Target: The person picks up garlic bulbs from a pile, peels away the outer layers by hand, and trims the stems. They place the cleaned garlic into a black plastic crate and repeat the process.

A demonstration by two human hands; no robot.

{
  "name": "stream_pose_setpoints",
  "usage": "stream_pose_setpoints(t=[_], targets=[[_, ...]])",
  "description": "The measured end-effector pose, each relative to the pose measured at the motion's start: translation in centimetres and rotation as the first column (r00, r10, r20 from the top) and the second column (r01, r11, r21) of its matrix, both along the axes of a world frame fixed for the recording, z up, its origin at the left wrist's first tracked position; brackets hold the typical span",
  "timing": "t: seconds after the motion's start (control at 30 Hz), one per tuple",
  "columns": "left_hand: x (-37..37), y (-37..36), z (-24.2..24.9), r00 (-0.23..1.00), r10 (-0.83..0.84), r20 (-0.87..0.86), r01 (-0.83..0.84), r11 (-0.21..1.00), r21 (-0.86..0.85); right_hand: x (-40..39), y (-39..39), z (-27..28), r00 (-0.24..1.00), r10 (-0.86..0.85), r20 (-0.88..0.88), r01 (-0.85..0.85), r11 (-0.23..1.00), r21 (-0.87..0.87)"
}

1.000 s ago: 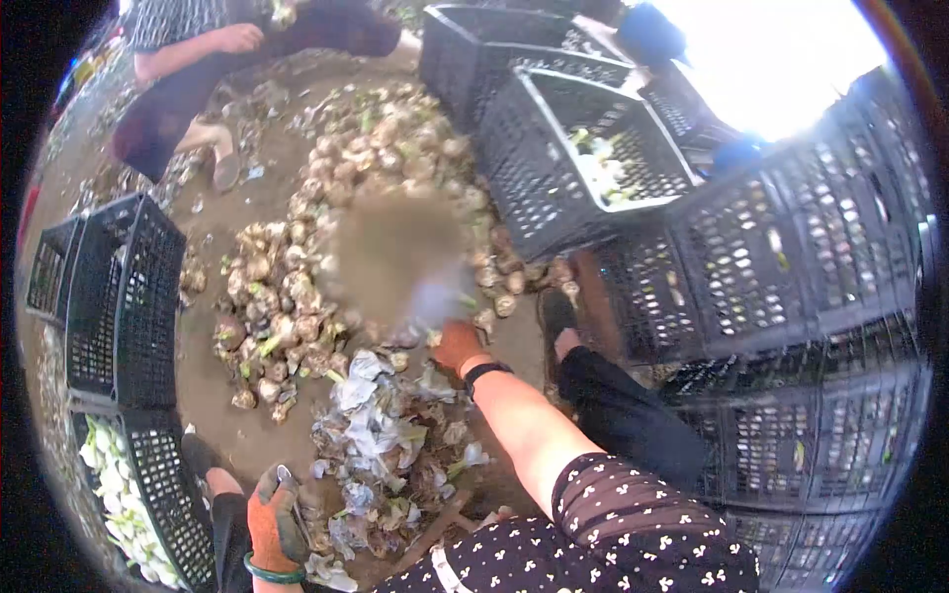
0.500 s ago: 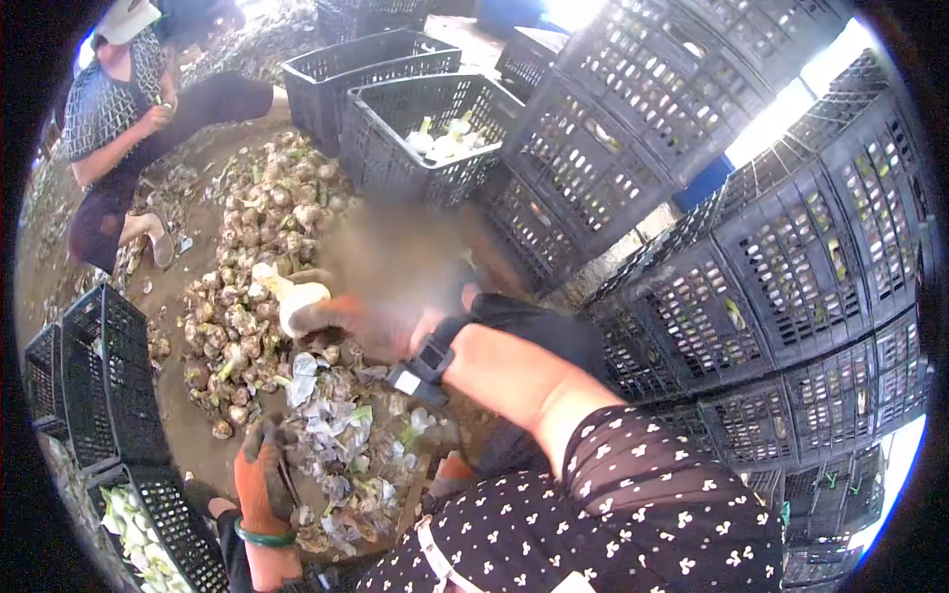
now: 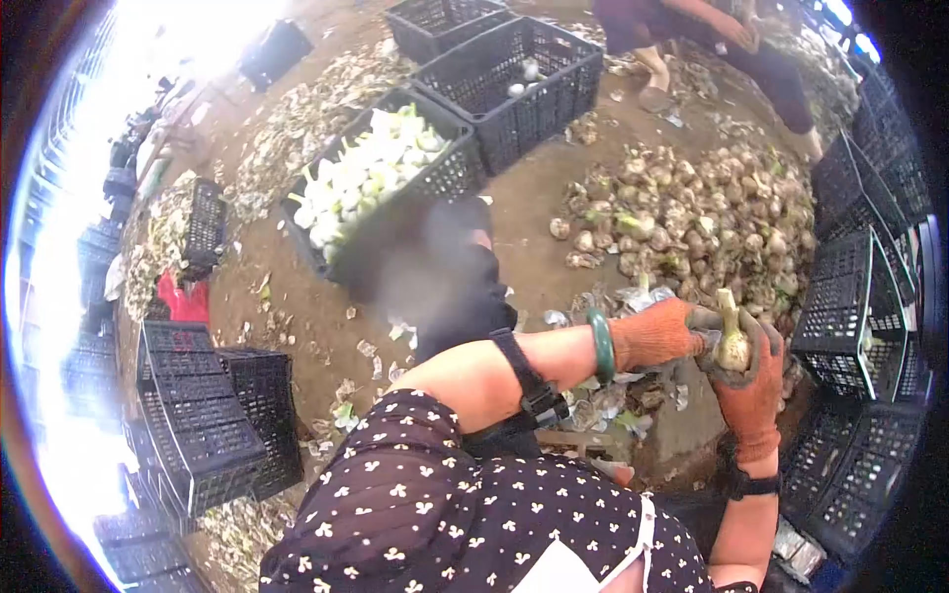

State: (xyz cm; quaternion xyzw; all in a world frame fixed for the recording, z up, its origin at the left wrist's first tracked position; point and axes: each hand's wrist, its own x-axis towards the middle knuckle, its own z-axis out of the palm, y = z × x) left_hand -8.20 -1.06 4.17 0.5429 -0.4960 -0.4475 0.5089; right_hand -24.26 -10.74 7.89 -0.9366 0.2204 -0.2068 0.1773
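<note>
An unpeeled bulb (image 3: 733, 348), like garlic, with a short pale stem pointing up, sits in my right hand (image 3: 753, 390), whose gloved fingers curl round it. My left hand (image 3: 660, 334), in an orange glove with dark fingertips and a green bangle at the wrist, is closed right beside the bulb on its left; what it grips, if anything, is hidden. Just beyond both hands lies a large pile of brownish bulbs (image 3: 692, 212). Loose peelings (image 3: 593, 405) cover the ground below my left wrist.
A black crate full of white bulbs (image 3: 371, 178) stands ahead to the left, touching another crate (image 3: 509, 94) with a few bulbs inside. More black crates (image 3: 203, 405) are stacked at the left and right edges. Another person's legs (image 3: 727, 49) show beyond the pile.
The view has swung left. My right hand held a clean white bulb; now it holds a brownish one. My left hand, low and apart before, is now beside my right hand.
</note>
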Motion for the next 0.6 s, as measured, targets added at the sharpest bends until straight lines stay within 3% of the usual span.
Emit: stream_pose_setpoints(t=[0.03, 0.13, 0.2, 0.27, 0.33, 0.37, 0.4, 0.43, 0.5, 0.53, 0.57, 0.6], targets=[[-0.2, -0.2, -0.3, 0.996, 0.021, -0.092, -0.022, 1.0, -0.016, 0.1, 0.0, -0.1, 1.0, -0.017, 0.013, 0.017, 1.0, -0.01], [-0.4, -1.2, -0.1, 0.999, 0.001, -0.047, 0.005, 0.992, 0.123, 0.5, 0.1, 0.0, 1.0, 0.005, -0.013, -0.006, 0.996, -0.091], [-0.7, -1.4, 0.1, 0.995, 0.089, -0.045, -0.083, 0.987, 0.135, 0.9, 0.3, -0.4, 1.0, -0.026, -0.013, 0.025, 0.994, -0.105], [-0.8, -1.7, 0.4, 0.976, 0.176, -0.129, -0.14, 0.957, 0.254, 1.0, 0.5, -0.7, 0.998, -0.061, -0.017, 0.059, 0.991, -0.119], [-1.3, -3.6, -4.4, 0.976, 0.19, -0.104, -0.157, 0.951, 0.268, 1.3, 0.6, -0.8, 0.998, -0.048, -0.043, 0.037, 0.974, -0.224], [-1.4, -4.3, -7.3, 0.984, 0.166, 0.068, -0.173, 0.978, 0.117, 1.4, 0.7, -0.9, 0.998, -0.044, -0.048, 0.033, 0.976, -0.216], [-1.4, -4.1, -7.2, 0.957, 0.16, 0.24, -0.156, 0.987, -0.037, 1.5, 0.7, -0.9, 0.998, -0.032, -0.053, 0.02, 0.974, -0.227], [-1.4, -3.9, -7.2, 0.979, 0.175, 0.108, -0.182, 0.981, 0.066, 1.5, 0.6, -0.9, 0.998, -0.025, -0.059, 0.01, 0.971, -0.24], [-0.4, -1.7, -0.4, 0.971, 0.199, 0.134, -0.224, 0.952, 0.209, 1.7, 0.5, -0.6, 0.999, -0.001, -0.05, -0.01, 0.976, -0.217], [0.0, -1.8, -3.1, 0.985, 0.119, 0.122, -0.134, 0.983, 0.124, 1.4, 0.2, -0.2, 0.999, 0.016, -0.037, -0.023, 0.978, -0.208], [0.1, -1.4, -0.8, 0.977, 0.175, 0.124, -0.195, 0.966, 0.172, 1.2, 0.3, -0.1, 0.999, 0.003, -0.054, -0.013, 0.984, -0.178], [0.2, -1.3, 0.0, 0.975, 0.184, 0.124, -0.196, 0.976, 0.095, 1.1, 0.3, -0.4, 0.997, -0.016, -0.069, 0.006, 0.989, -0.148]])
